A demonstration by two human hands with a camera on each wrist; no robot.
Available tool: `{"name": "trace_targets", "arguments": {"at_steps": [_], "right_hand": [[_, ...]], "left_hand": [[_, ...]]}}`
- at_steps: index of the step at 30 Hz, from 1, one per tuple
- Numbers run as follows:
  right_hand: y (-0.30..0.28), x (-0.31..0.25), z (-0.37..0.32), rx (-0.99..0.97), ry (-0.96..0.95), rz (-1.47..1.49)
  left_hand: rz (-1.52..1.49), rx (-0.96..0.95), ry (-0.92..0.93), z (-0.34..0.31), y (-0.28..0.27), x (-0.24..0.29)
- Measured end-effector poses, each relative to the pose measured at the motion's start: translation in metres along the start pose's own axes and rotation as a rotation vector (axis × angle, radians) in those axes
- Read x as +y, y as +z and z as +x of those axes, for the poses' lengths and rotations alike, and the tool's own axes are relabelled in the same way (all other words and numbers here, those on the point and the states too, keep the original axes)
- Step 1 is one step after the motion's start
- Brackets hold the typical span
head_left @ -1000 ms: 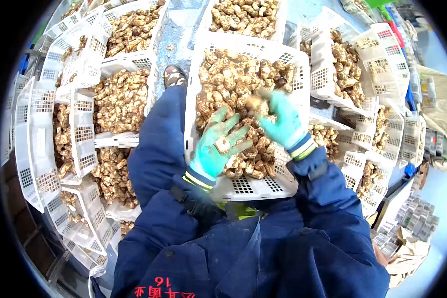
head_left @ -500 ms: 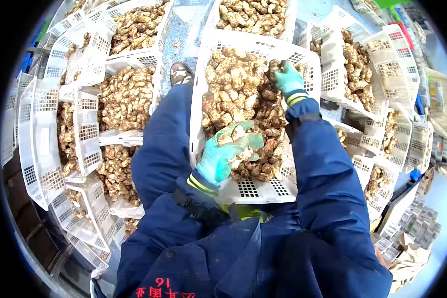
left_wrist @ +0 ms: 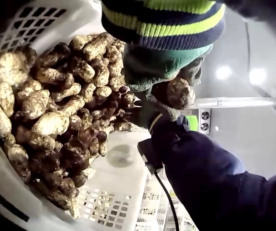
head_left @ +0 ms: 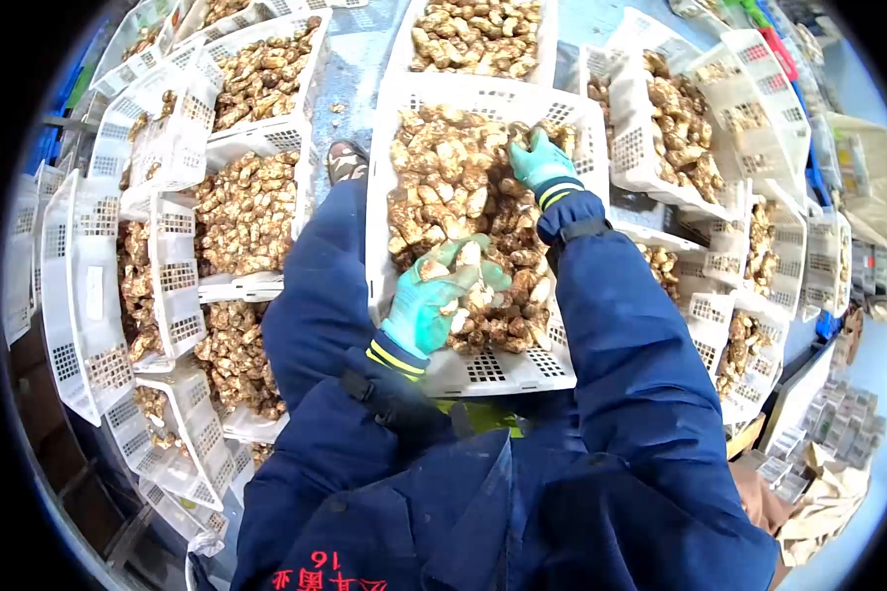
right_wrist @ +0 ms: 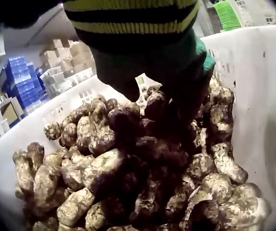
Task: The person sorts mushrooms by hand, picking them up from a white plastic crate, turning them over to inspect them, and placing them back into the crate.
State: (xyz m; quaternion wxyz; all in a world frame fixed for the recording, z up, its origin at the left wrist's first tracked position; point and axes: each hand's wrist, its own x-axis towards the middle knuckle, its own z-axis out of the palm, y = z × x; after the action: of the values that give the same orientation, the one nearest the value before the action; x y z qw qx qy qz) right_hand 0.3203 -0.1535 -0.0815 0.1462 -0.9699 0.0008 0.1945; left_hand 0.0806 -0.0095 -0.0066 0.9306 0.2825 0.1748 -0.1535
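My gloved left hand [head_left: 424, 305] is palm up over the near left of a white plastic crate [head_left: 508, 382], fingers curled round a few pale, soil-covered mushrooms [head_left: 469, 258]. One held mushroom [left_wrist: 179, 94] shows beside the green glove in the left wrist view. At the far right of the same crate, my gloved right hand [head_left: 542, 161] reaches down into the heap of mushrooms [head_left: 443, 177]. Its thumb and fingers close about a dark mushroom [right_wrist: 155, 103], the fingertips partly hidden in shadow.
More crates of mushrooms stand on the left [head_left: 244, 207], at the right [head_left: 682, 128] and beyond the far rim [head_left: 473, 39]. My leg [head_left: 325, 266] runs along the crate's left side. Stacked blue boxes [right_wrist: 23, 82] appear in the right wrist view's background.
My right hand has moved from beside the left hand to the far right of the crate. The left hand, which lay spread with one mushroom, now curls round a few.
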Motion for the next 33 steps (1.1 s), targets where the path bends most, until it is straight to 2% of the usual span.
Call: {"name": "trace_targets", "arguments": {"at_steps": [2,3,4,6,7,8,10,12,13,14,16,17,18,20,21,23,24,25,26,28,29,31,32,33], "right_hand": [[0.008,-0.014,0.001,-0.045,0.092,-0.064],[0.012,-0.014,0.003,-0.048,0.057,-0.105],[0.014,-0.015,0.005,-0.069,0.109,-0.072],[0.030,0.011,0.015,0.079,0.005,0.131],[0.029,0.021,0.013,0.049,-0.069,0.429],[0.027,0.029,0.013,-0.103,0.029,1.094],[0.006,0.049,-0.017,-0.334,-0.019,1.477],[-0.009,0.050,-0.051,-0.535,-0.066,1.661],[-0.013,0.058,-0.065,-0.670,-0.136,1.858],[-0.020,0.060,-0.083,-0.696,-0.181,1.931],[-0.039,0.055,-0.125,-0.893,-0.117,2.118],[-0.045,0.048,-0.148,-0.756,-0.217,2.061],[-0.055,0.041,-0.166,-0.804,-0.216,2.037],[-0.054,0.038,-0.197,-0.655,-0.273,1.831],[-0.050,0.038,-0.204,-0.567,-0.212,1.542],[-0.042,0.036,-0.221,-0.276,-0.661,1.171],[-0.043,0.035,-0.226,-0.187,-0.724,1.059],[-0.042,0.034,-0.231,-0.219,-0.646,1.053],[-0.043,0.034,-0.235,-0.342,-0.432,1.138],[-0.036,0.035,-0.239,-0.483,-0.190,1.411],[-0.039,0.038,-0.238,-0.440,-0.258,1.216],[-0.042,0.041,-0.238,-0.438,-0.306,1.207],[-0.043,0.040,-0.238,-0.442,-0.331,1.202],[-0.043,0.039,-0.235,-0.486,-0.264,1.270]], "left_hand": [[0.006,-0.007,0.030,-0.001,0.003,0.002],[-0.014,-0.055,0.035,0.002,-0.001,0.002],[-0.035,-0.104,0.039,0.005,-0.005,0.001],[-0.015,-0.064,0.032,0.005,-0.003,0.006],[-0.049,-0.040,0.043,0.006,-0.003,0.005],[-0.085,-0.021,0.052,0.007,-0.002,0.003],[-0.141,-0.036,0.036,0.006,-0.003,0.004],[-0.179,-0.083,0.016,0.004,0.001,0.008],[-0.182,-0.083,0.010,0.002,0.002,0.007],[-0.163,-0.124,0.003,0.006,-0.002,0.006],[-0.116,-0.072,0.054,0.006,-0.001,0.003],[-0.111,-0.126,0.087,0.005,-0.002,0.005],[-0.101,-0.186,0.120,0.005,-0.004,0.005],[-0.029,-0.165,0.155,-0.008,0.015,0.015],[0.066,-0.122,0.127,-0.007,0.010,0.015],[0.358,-0.176,0.169,-0.011,0.002,0.017],[0.330,-0.177,0.146,-0.012,0.007,0.017],[0.597,-0.195,0.317,-0.012,0.005,0.013],[0.858,-0.169,0.499,-0.011,0.004,0.011],[0.757,-0.217,0.353,-0.015,0.011,0.017],[0.584,-0.214,0.274,-0.013,0.011,0.014],[0.234,-0.196,0.123,-0.007,0.007,0.008],[0.246,-0.192,0.136,-0.007,0.006,0.008],[0.258,-0.187,0.148,-0.007,0.009,0.009]]}}
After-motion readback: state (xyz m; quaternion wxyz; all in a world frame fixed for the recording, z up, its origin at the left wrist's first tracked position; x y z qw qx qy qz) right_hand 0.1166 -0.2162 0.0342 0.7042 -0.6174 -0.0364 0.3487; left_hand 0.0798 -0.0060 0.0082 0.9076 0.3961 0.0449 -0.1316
